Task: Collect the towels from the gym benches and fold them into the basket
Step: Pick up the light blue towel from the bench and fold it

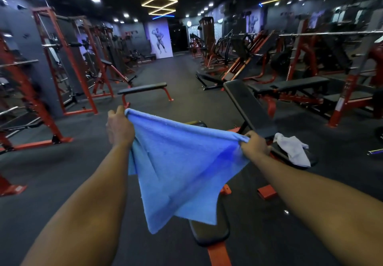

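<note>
While both pinch corners | left hand [119,126] | right hand [256,144] | blue towel [178,162]

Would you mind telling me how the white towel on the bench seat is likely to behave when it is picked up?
The white towel lies crumpled on the bench seat, so it will probably go limp and drape. It looks thin, so likely light. One edge hangs over the seat, so a push might slide it off.
</note>
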### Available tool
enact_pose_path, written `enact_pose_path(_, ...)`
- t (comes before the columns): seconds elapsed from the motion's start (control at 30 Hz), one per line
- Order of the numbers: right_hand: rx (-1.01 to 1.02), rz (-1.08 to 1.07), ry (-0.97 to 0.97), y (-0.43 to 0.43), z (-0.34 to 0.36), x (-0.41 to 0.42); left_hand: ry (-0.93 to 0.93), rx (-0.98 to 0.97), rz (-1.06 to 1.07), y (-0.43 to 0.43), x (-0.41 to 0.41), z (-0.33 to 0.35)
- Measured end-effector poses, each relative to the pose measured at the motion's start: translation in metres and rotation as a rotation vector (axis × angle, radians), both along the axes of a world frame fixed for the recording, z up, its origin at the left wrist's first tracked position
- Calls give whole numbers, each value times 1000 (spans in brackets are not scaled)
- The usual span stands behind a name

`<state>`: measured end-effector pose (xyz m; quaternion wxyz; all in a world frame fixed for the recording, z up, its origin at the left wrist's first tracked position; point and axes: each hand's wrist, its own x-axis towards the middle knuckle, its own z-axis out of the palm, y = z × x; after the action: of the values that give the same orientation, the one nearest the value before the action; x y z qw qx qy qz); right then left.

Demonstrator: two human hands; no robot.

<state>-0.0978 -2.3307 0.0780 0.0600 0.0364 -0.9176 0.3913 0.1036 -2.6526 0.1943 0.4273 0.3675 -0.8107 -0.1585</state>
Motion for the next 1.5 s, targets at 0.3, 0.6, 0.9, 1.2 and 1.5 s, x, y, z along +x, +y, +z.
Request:
enact_pose_path(0.3,-191,121,245,23,19,-22,40,40,-49,10,1,-5)
enact_pose_path(0.6,68,332,333,25,29,-47,-11,-99,173,-4,-15,7)
enact_pose_path(0.9,-20,35,375,11,39,-42,112,-86,197,-1,-18,14)
enact_pose_path(1.2,-409,-132,561,5,94,-50,427,-113,169,-8,-21,32)
enact_pose_path(1.5,41,-125,-152,-14,107,-65,-345,306,217,-16,-35,30)
